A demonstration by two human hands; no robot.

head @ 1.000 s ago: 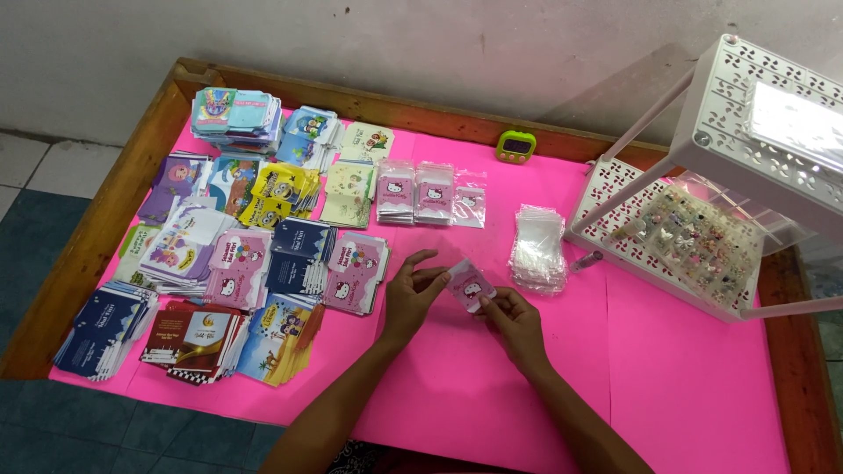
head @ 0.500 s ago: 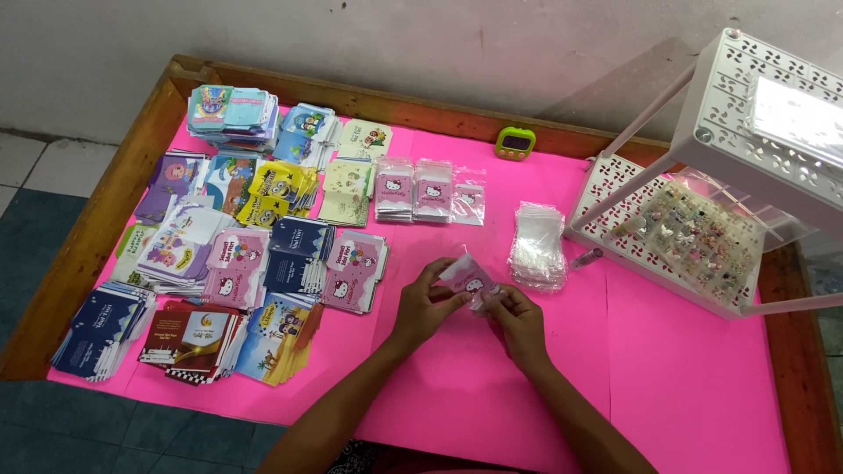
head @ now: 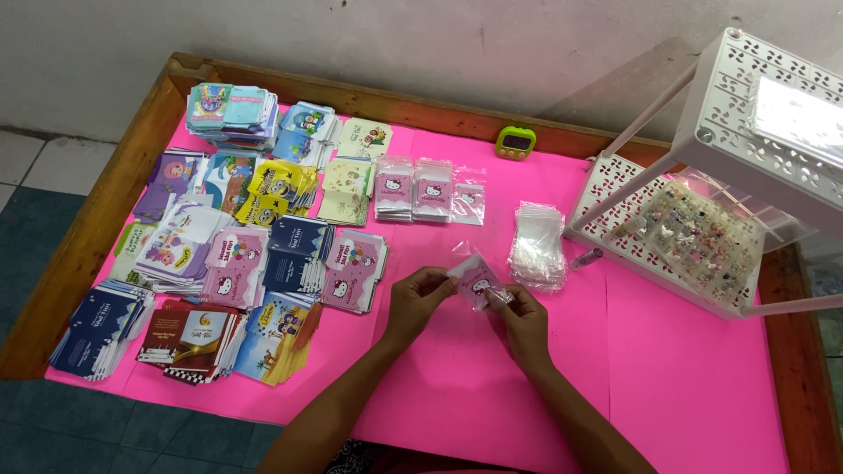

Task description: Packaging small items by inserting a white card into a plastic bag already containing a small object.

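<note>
Both hands hold one small clear plastic pouch with a pink cartoon-cat card [head: 475,281] inside it, a little above the pink table cover [head: 685,386]. My left hand [head: 416,300] pinches its left edge. My right hand [head: 524,321] grips its lower right corner. Just right of the pouch lies a stack of empty clear pouches [head: 537,247]. Three filled pink pouches [head: 427,189] lie in a row behind the hands.
Several piles of colourful printed cards [head: 230,246] fill the left half of the table. A green timer [head: 514,141] stands at the back rim. A white perforated rack [head: 702,219] holding a bag of small trinkets [head: 694,237] occupies the right. The wooden table rim [head: 83,237] runs around the pink cover.
The pouch with the pink card has been lifted slightly and turned flatter between the two hands; both hands have stayed at the table's middle.
</note>
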